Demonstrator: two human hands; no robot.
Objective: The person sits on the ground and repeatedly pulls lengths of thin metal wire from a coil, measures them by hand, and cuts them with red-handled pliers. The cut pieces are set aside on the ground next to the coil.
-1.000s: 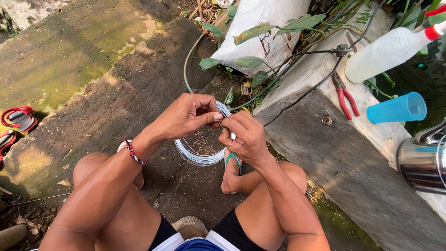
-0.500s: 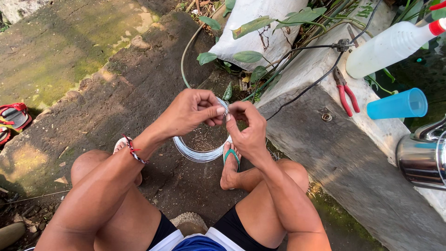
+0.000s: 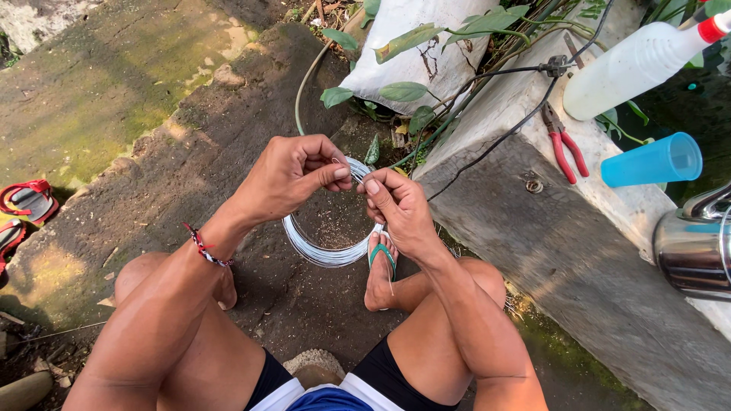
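A round coil of thin silver wire [image 3: 324,253] hangs in front of my knees. My left hand [image 3: 293,173] pinches the top of the coil between thumb and forefinger. Facing it, my right hand [image 3: 396,209] grips the same top part of the coil, thumb tip almost touching the left thumb. A beaded bracelet [image 3: 204,249] is on my left wrist. I squat over dark soil, and my right foot in a green flip-flop [image 3: 383,262] sits just under the coil.
A concrete ledge [image 3: 579,251] at the right carries red-handled pliers [image 3: 562,143], a blue plastic cup [image 3: 653,161] on its side, a white bottle [image 3: 636,68] and a steel vessel [image 3: 697,243]. A white sack [image 3: 411,57], leafy stems and a hose lie behind. Red sandals [image 3: 23,205] are far left.
Both hands stay on the top of the wire coil, with small finger shifts only. The view has drifted slightly.
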